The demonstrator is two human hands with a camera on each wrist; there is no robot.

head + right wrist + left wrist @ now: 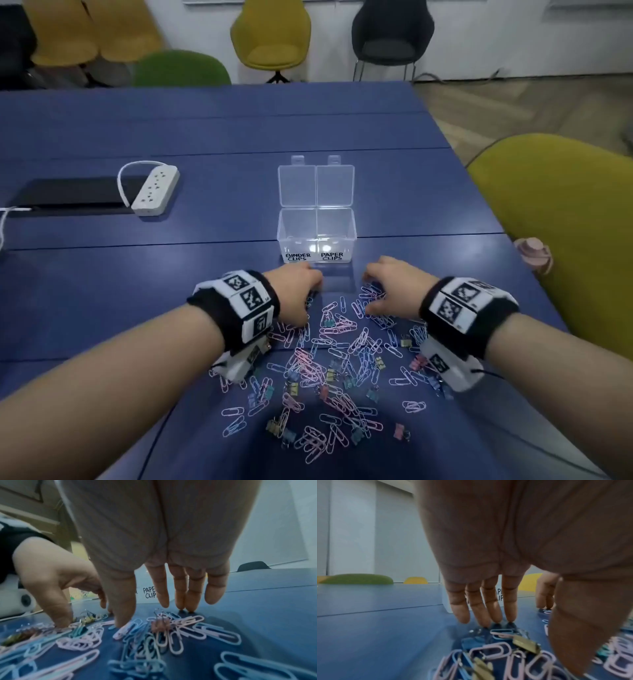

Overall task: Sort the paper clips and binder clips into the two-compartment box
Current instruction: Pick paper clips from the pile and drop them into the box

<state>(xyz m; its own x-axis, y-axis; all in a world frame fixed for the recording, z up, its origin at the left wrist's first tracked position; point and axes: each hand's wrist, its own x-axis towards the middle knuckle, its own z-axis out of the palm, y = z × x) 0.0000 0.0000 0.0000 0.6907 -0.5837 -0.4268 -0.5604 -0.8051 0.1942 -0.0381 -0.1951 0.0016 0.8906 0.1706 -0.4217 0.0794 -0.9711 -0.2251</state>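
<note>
Whole layout is given only by the head view: clear two-compartment box [317, 236] stood open on the blue table [205, 137], labelled BINDER CLIPS left, PAPER CLIPS right, both compartments seen bare; paper clips [337, 329] and binder clips [330, 375] scattered mixed just near of it; power strip [156, 188] well apart at left. Fingers are hidden there by hand backs. Left wrist view: left hand [488, 561] held palm down, fingers [509, 601] straight, tips touching table at pile's far edge, nothing grasped. Right wrist view: right hand [163, 540] likewise extended, fingertips [180, 601] on table beside clips, thumb on a pink clip, nothing gripped
</note>
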